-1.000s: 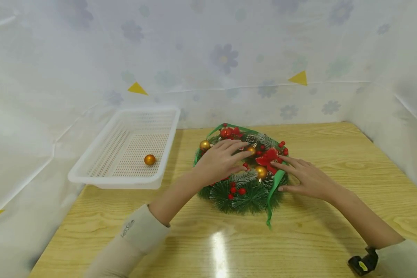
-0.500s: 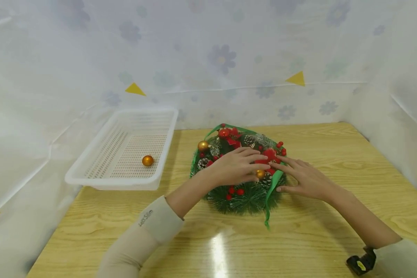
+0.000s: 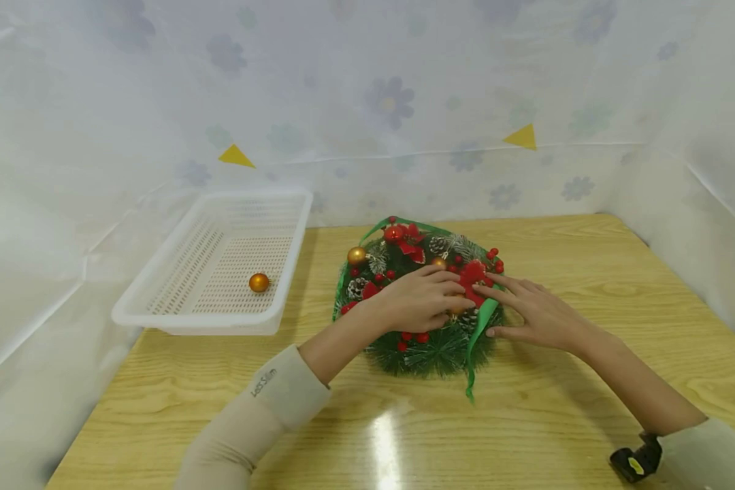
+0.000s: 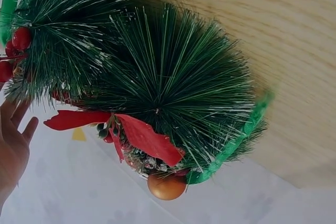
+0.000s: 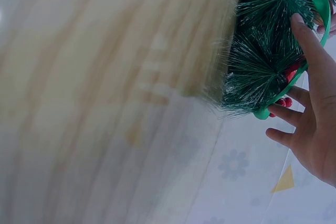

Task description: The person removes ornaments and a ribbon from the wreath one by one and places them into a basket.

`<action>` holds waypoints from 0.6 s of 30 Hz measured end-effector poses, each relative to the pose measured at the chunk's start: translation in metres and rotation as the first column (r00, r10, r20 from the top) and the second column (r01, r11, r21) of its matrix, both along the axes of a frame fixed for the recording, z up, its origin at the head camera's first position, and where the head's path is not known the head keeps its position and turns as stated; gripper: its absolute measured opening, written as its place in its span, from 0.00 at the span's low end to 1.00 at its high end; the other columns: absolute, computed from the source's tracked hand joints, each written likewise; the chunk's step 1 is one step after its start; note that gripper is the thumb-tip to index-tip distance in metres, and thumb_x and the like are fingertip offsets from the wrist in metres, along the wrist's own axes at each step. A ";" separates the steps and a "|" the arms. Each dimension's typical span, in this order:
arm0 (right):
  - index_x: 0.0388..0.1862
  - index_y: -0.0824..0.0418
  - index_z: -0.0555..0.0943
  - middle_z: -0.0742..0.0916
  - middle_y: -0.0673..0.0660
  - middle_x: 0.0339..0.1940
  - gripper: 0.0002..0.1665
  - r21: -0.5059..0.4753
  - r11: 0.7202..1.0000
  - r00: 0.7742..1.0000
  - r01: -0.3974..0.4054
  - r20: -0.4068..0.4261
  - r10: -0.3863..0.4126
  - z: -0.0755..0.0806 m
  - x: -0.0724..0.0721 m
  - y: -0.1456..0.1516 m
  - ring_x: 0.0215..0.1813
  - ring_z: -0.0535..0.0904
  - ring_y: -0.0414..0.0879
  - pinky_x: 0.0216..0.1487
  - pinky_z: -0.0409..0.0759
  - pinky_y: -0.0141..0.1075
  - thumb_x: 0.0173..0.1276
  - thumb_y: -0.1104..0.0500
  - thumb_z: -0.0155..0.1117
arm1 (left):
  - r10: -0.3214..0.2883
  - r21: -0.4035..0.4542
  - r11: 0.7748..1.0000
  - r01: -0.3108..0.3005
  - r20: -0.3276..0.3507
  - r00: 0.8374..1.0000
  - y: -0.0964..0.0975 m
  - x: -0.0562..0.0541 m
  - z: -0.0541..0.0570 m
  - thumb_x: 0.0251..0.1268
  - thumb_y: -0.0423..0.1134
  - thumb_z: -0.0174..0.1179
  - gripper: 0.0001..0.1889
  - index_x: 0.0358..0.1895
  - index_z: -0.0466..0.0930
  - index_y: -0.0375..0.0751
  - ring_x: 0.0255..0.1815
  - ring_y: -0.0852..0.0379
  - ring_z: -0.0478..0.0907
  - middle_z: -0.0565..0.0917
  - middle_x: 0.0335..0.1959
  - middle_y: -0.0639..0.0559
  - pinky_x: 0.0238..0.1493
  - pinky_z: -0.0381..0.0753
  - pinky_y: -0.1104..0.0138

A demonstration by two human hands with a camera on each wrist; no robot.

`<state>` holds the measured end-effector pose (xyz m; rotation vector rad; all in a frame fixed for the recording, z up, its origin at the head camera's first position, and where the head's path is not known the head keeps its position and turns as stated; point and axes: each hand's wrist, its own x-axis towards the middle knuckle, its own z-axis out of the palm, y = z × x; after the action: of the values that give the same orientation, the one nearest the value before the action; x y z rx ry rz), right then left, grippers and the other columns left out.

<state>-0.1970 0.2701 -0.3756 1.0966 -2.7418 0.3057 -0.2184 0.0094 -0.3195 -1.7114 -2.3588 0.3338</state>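
Resting at the far left of the wooden counter (image 3: 404, 422), a white basket (image 3: 196, 321) holds an orange-gold ball (image 3: 258, 283) near its right wall. Next comes the light sleeve (image 3: 294, 388) of the left arm, cut off by the bottom edge. The wreath (image 3: 441, 357) lies at the middle of the counter, right of the basket, decorated face up; its centre and part of its near left side are hidden by the forearm and hand. On its left rim sits a gold ball (image 3: 356, 256).

The left hand (image 3: 425, 297) reaches in from the lower left, palm down, fingers bent and pointing right over a second gold ball mostly covered by them; whether its grip pinches that ball I cannot tell. A red flower (image 3: 474, 275) shows just past its fingertips. Beside it, the loose end of the green ribbon (image 3: 480, 333) runs toward the near edge, its long axis front to back. The right hand (image 3: 535, 313) comes in from the lower right, fingers pointing left at the wreath's edge, its grip relaxed with fingers spread apart. Farthest right, a black band (image 3: 637, 464) sits by the right cuff, its sleeve cut off by the frame.
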 end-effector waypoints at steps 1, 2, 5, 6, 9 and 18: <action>0.68 0.55 0.64 0.65 0.66 0.66 0.43 0.003 1.000 1.000 0.001 0.000 -0.001 0.000 0.000 0.000 0.59 0.64 0.68 0.51 0.65 0.62 0.58 0.40 0.63 | -0.005 0.005 1.000 0.006 -0.008 1.000 0.000 0.000 0.000 0.68 0.45 0.51 0.20 0.63 0.70 0.54 0.65 0.55 0.60 0.73 0.59 0.56 0.67 0.51 0.61; 0.68 0.55 0.64 0.65 0.66 0.66 0.43 0.006 1.000 1.000 0.003 -0.002 -0.003 0.000 0.000 0.000 0.59 0.64 0.68 0.51 0.65 0.62 0.58 0.40 0.63 | -0.010 0.008 1.000 0.011 -0.016 1.000 0.001 0.000 0.000 0.68 0.45 0.52 0.20 0.62 0.71 0.54 0.64 0.55 0.61 0.73 0.58 0.56 0.67 0.51 0.61; 0.68 0.55 0.64 0.65 0.66 0.66 0.43 0.012 1.000 1.000 0.004 -0.011 -0.003 0.000 -0.001 0.000 0.59 0.65 0.68 0.51 0.65 0.62 0.58 0.39 0.63 | -0.014 0.012 1.000 0.015 -0.036 0.999 0.002 0.000 0.001 0.67 0.45 0.53 0.19 0.60 0.73 0.55 0.63 0.56 0.62 0.74 0.56 0.57 0.67 0.51 0.61; 0.68 0.55 0.64 0.65 0.66 0.66 0.43 0.015 1.000 1.000 0.003 -0.013 -0.003 0.000 -0.001 0.000 0.59 0.65 0.67 0.51 0.65 0.62 0.58 0.39 0.63 | -0.013 0.013 1.000 0.014 -0.042 0.999 0.002 0.000 0.001 0.67 0.44 0.54 0.18 0.60 0.73 0.56 0.63 0.57 0.62 0.74 0.55 0.57 0.67 0.51 0.61; 0.68 0.55 0.64 0.65 0.65 0.66 0.43 0.017 1.000 1.000 0.003 -0.012 -0.003 0.000 -0.001 0.000 0.59 0.65 0.67 0.51 0.65 0.62 0.58 0.39 0.63 | -0.010 0.013 1.000 0.011 -0.056 0.998 0.003 0.001 0.002 0.66 0.44 0.55 0.18 0.59 0.74 0.57 0.62 0.57 0.63 0.75 0.54 0.58 0.67 0.51 0.62; 0.68 0.55 0.64 0.65 0.65 0.66 0.43 0.012 1.000 1.000 -0.014 -0.023 0.014 0.000 -0.001 0.001 0.58 0.65 0.67 0.50 0.66 0.61 0.58 0.40 0.63 | -0.039 0.048 0.998 0.045 -0.106 0.994 0.004 0.001 0.003 0.62 0.47 0.59 0.18 0.56 0.76 0.56 0.60 0.56 0.66 0.76 0.52 0.57 0.66 0.52 0.63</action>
<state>-0.1981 0.2707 -0.3760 1.1156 -2.7197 0.2777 -0.2171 0.0134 -0.3162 -1.6754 -2.2347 0.3455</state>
